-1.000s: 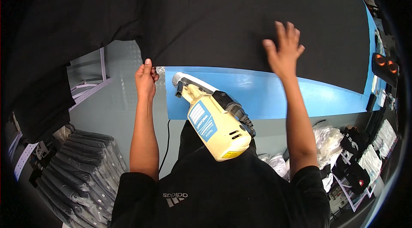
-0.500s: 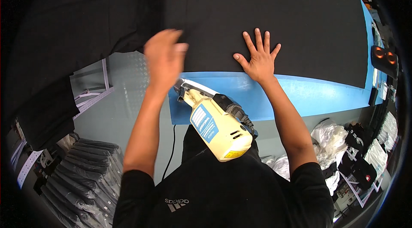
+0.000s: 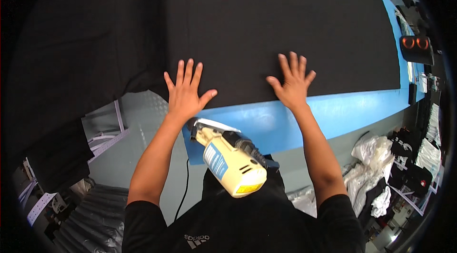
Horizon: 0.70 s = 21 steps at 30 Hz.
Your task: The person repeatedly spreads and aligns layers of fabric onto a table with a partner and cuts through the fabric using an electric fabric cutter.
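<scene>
Black cloth (image 3: 238, 29) lies spread over a blue table (image 3: 352, 110) and hangs past its left edge. My left hand (image 3: 184, 97) rests flat near the cloth's front left, fingers apart. Farther right, my right hand (image 3: 293, 84) also presses flat on the cloth with fingers spread. Neither hand holds anything. A cream electric cloth cutter (image 3: 233, 162) with a black handle stands at the table's front left corner, close to my left wrist and touched by neither hand. Its lower part is hidden under its body.
A black cord (image 3: 183, 191) hangs at the front left. Grey plastic-wrapped bundles (image 3: 95, 219) are at lower left, below a pale metal frame (image 3: 112, 141). Clear plastic bags (image 3: 369, 158) sit at lower right. A black device with two orange rings (image 3: 416, 49) stands at the right.
My left hand has come down from a blurred sweep to lie flat on the cloth. My right hand stays flat on it. The whole view has shifted, with the table edge lower in it.
</scene>
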Motion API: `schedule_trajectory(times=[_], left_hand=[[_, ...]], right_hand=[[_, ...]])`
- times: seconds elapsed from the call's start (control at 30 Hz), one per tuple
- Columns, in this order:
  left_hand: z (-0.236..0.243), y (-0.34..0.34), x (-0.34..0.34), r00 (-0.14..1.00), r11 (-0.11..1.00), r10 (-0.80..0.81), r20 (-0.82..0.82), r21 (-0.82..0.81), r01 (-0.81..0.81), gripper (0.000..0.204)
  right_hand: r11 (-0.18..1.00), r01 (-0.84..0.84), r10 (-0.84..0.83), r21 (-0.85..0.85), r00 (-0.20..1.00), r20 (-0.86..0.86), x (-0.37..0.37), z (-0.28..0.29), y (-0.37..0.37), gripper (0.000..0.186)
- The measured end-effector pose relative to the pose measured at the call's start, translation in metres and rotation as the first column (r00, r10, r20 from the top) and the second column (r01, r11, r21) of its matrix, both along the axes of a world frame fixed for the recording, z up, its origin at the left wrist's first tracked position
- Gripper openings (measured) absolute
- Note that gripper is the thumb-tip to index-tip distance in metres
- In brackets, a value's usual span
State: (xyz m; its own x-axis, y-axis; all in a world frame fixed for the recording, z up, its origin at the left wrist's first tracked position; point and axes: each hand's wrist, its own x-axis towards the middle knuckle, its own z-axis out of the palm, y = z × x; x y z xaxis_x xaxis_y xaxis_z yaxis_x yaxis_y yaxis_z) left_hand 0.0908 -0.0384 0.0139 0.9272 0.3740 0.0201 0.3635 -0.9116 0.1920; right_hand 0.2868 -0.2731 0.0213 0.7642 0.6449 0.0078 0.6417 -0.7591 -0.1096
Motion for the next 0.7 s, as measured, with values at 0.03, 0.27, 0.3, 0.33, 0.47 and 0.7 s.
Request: schedule_trajectory(times=[0.03, 0.27, 0.3, 0.33, 0.47, 0.7], left_hand=[[0.000, -0.002, 0.000, 1.000, 1.000, 0.004, -0.019, -0.017, -0.004, 0.081], [0.009, 0.021, 0.008, 0.988, 0.990, 0.136, 0.078, 0.028, -0.139, 0.075], [0.000, 0.024, 0.006, 0.984, 0.984, 0.179, 0.009, -0.013, -0.179, 0.076], [-0.009, 0.027, 0.003, 0.981, 0.972, 0.187, 0.059, -0.152, -0.177, 0.076], [-0.002, 0.029, -0.009, 0.962, 0.932, 0.270, 0.031, -0.259, -0.253, 0.079], [0.030, -0.034, -0.129, 0.890, 0.690, 0.443, 0.109, -0.675, -0.261, 0.024]], right_hand=[[0.995, 0.096, -0.096, 0.010, 0.995, 0.003, 0.008, -0.005, -0.013, 0.071], [0.992, 0.121, -0.120, -0.044, 0.993, 0.022, 0.014, -0.019, -0.032, 0.072], [0.994, 0.105, -0.104, -0.039, 0.994, 0.017, 0.015, -0.018, -0.031, 0.072], [0.993, 0.112, -0.112, -0.037, 0.994, 0.009, 0.016, -0.017, -0.031, 0.072], [0.986, 0.092, -0.072, 0.142, 0.988, -0.139, 0.010, -0.004, -0.030, 0.070], [0.984, 0.027, 0.180, 0.179, -0.119, -0.976, -0.101, 0.066, -0.067, 0.030]])
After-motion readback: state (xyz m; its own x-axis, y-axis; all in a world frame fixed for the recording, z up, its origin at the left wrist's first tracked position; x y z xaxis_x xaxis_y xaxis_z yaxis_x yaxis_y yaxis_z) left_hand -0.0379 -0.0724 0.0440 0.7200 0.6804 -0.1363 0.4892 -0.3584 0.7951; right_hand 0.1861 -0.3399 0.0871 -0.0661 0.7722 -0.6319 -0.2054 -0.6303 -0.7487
